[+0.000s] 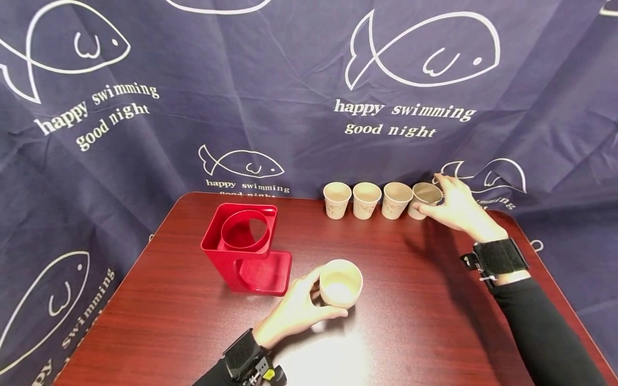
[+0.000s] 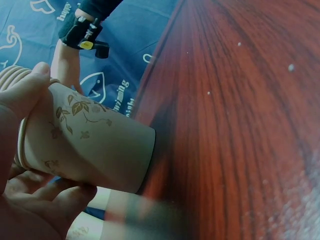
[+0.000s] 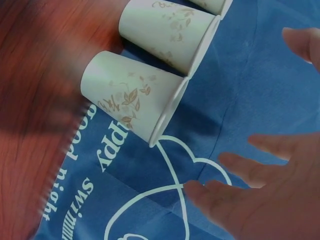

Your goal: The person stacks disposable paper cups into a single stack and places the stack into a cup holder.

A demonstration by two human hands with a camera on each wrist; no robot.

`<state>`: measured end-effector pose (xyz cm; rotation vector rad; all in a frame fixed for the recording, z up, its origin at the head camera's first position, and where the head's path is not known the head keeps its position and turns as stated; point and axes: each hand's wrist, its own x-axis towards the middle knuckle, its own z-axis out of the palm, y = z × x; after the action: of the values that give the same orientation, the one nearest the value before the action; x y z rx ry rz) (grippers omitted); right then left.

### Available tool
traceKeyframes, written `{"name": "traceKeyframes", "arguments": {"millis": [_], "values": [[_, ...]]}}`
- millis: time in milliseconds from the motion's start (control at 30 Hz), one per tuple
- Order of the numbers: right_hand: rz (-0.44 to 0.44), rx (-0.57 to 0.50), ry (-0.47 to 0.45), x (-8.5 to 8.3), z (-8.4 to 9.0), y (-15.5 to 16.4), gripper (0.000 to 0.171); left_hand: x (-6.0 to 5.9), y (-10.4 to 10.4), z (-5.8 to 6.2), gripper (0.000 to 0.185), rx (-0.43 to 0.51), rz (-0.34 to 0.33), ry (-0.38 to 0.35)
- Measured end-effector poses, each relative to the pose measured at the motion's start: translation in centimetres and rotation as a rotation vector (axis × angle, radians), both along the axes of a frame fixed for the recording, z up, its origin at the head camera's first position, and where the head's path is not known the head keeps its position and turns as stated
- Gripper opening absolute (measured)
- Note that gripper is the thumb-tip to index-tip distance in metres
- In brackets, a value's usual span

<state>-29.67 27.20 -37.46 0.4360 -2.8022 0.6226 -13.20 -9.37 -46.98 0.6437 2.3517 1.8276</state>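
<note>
My left hand curls its fingers round a paper cup at lower centre, steadying it upright on the counter, while my right hand, fingers spread, reaches the end cup of the upper-right row.

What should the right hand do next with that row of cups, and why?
Probably close round the end cup. The right hand is spread open beside it, gripping nothing, while the left hand already holds a cup stack near the red holder.
</note>
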Motion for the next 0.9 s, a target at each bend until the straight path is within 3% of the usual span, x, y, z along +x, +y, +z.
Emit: {"name": "traceKeyframes", "arguments": {"millis": [500,900], "values": [[-0.047,0.021,-0.131,-1.5,-0.3,0.0,0.098,0.0,-0.1,-0.1,0.080,-0.009,0.001,-0.007],[-0.032,0.080,-0.043,-2.0,-1.9,-0.1,0.098,0.0,-0.1,-0.2,0.078,-0.034,0.007,0.019]]}}
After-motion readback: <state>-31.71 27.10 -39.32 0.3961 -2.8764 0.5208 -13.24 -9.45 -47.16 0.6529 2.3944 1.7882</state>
